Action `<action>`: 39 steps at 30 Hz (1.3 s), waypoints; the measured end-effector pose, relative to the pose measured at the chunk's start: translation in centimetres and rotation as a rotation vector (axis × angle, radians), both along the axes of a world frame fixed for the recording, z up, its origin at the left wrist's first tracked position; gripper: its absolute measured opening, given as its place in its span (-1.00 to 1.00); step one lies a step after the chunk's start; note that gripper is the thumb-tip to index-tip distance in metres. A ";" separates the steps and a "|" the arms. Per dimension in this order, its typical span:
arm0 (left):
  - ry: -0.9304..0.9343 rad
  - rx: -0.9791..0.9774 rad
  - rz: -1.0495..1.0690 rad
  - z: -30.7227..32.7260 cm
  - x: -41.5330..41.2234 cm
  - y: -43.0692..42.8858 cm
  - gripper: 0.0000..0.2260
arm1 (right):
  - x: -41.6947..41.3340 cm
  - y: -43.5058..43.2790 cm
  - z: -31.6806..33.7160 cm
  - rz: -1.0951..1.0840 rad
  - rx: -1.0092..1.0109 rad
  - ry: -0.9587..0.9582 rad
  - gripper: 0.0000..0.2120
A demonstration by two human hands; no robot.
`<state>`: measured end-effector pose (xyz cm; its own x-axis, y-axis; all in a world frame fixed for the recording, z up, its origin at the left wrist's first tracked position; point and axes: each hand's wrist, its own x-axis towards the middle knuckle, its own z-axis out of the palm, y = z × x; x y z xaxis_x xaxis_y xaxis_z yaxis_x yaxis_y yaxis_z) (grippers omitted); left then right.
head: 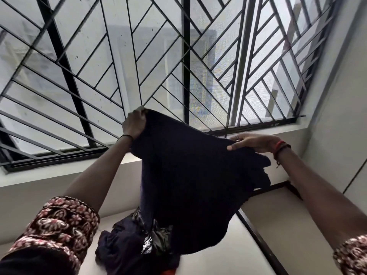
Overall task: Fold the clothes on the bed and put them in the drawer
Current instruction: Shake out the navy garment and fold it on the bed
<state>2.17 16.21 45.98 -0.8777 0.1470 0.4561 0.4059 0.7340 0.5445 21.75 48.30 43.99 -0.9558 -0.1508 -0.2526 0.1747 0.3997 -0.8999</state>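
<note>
The left hand (133, 125) and the right hand (256, 142) hold a dark cloth (188, 175) up high by the window (158, 56). Their fingers pinch its top edge, so it hangs open, ready to fold. More clothes (123, 243) lie on the bed (228, 253) below.

head-worn | wide-angle | faces barred window (151, 62) | dark garment (188, 175) close in front
</note>
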 end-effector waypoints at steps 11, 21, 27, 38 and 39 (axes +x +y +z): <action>-0.260 0.130 -0.149 -5.6 -1.1 1.6 -0.74 | -4.8 -5.1 2.7 -0.414 -0.492 0.169 -0.78; -0.564 0.525 -0.843 -8.6 13.1 6.7 -0.75 | -6.6 -7.4 4.2 -0.622 -0.568 0.197 -0.55; -0.322 0.397 -0.620 -12.8 10.8 8.6 -0.80 | -5.6 -4.4 5.0 -0.686 -0.474 0.288 -0.69; -0.392 0.639 -0.646 -4.9 5.9 6.6 -0.83 | -2.5 -0.4 0.6 -0.783 -0.600 0.135 -0.59; -0.390 0.644 -0.670 -4.3 5.8 6.7 -0.83 | -2.1 -1.0 0.2 -0.753 -0.575 0.095 -0.61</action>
<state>7.97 22.95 41.66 -0.8091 0.4920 0.3214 0.3363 -0.0608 0.9398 19.64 47.35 44.14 -0.8653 0.4360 -0.2472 0.1215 -0.2960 -0.9474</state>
